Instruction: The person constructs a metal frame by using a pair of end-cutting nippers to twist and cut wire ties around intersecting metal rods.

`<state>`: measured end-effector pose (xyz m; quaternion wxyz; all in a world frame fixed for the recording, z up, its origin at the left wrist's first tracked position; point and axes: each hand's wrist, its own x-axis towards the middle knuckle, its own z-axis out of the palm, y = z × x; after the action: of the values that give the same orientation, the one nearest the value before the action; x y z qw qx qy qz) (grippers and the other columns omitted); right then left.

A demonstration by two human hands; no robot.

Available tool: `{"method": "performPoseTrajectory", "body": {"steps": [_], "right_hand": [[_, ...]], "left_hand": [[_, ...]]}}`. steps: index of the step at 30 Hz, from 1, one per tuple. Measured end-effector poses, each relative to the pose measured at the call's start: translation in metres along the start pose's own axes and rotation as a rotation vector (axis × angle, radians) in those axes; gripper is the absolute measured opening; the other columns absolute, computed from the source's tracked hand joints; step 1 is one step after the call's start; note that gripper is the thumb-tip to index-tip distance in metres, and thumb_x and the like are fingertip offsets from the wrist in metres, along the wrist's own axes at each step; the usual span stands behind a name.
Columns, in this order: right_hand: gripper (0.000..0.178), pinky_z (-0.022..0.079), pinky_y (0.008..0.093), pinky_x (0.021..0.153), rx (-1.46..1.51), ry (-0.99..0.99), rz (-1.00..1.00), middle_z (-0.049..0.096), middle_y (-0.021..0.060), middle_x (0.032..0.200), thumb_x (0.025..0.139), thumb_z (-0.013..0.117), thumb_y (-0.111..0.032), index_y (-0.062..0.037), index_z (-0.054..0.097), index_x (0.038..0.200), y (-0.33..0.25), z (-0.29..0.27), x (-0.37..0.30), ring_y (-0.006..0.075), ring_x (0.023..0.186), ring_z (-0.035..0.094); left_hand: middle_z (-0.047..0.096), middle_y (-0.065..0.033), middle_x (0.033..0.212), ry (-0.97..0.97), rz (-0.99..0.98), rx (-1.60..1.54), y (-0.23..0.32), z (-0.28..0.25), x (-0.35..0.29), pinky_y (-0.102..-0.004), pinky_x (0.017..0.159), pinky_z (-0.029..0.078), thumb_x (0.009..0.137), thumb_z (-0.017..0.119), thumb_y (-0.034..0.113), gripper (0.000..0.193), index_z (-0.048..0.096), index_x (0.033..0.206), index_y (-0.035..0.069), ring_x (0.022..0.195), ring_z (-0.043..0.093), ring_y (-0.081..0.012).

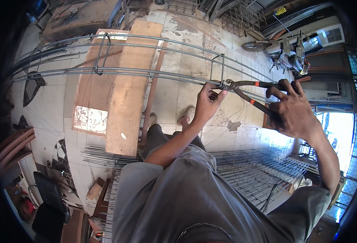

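Note:
A long cage of steel reinforcing bars (pixel 166 74) runs across in front of me, with square stirrups (pixel 222 67) around its bars. My right hand (pixel 292 111) grips the spread dark handles of a pair of pincers (pixel 247 84) marked with orange bands. Their jaws sit against the near bar, beside the foot of the right-hand stirrup. At that same joint my left hand (pixel 207 106) is closed in a pinch, its thumb close to the jaws. What lies between the left fingertips is too small to make out.
Under the cage lies a wooden board (pixel 132 89) on a brown panel. Steel mesh (pixel 263 170) spreads low at my right. A motorcycle (pixel 286 50) stands at the far right, and a wooden table (pixel 79 20) at the far left. A black chair (pixel 51 198) is at the lower left.

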<state>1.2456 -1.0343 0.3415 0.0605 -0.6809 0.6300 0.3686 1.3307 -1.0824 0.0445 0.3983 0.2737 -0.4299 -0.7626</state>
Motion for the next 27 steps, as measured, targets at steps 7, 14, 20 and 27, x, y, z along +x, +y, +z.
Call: {"method": "performPoseTrajectory", "body": {"steps": [7,14,20,27], "right_hand": [[0.020,0.033,0.0460,0.108,-0.037,-0.062,-0.071,0.060,0.0074,0.115,0.078,0.065,-0.026,-0.0080,0.074,0.084,0.005,-0.018,0.019,0.0266,0.127,0.042],[0.020,0.038,0.0455,0.103,-0.110,-0.078,-0.109,0.064,0.0111,0.111,0.084,0.057,-0.018,-0.0034,0.071,0.083,-0.003,-0.035,0.025,0.0283,0.117,0.053],[0.011,0.043,0.0414,0.098,-0.031,0.120,-0.077,0.058,0.0098,0.108,0.076,0.065,-0.008,0.0005,0.065,0.083,-0.009,-0.021,0.021,0.0247,0.108,0.053],[0.020,0.042,0.0582,0.100,-0.306,0.183,-0.021,0.046,0.0180,0.132,0.087,0.057,-0.008,-0.0020,0.065,0.104,-0.023,-0.027,0.011,0.0332,0.118,0.052]], "left_hand": [[0.065,-0.0041,0.086,-0.029,0.057,-0.057,-0.007,-0.010,0.010,-0.0246,0.059,0.045,0.084,0.075,0.016,0.034,0.058,0.109,0.000,0.065,0.054,-0.0078],[0.065,-0.0050,0.096,-0.077,0.005,0.061,-0.007,-0.012,0.009,-0.0250,0.069,0.046,0.088,0.071,0.013,0.029,0.057,0.109,-0.001,0.076,0.057,-0.0086],[0.065,-0.0064,0.082,-0.009,0.108,0.009,-0.013,-0.011,0.008,-0.0262,0.056,0.042,0.088,0.071,0.019,0.029,0.060,0.105,-0.001,0.062,0.051,-0.0090],[0.067,-0.0081,0.088,-0.010,0.104,0.026,-0.011,-0.010,0.007,-0.0266,0.053,0.042,0.088,0.070,0.020,0.031,0.060,0.107,-0.001,0.060,0.052,-0.0093]]}}
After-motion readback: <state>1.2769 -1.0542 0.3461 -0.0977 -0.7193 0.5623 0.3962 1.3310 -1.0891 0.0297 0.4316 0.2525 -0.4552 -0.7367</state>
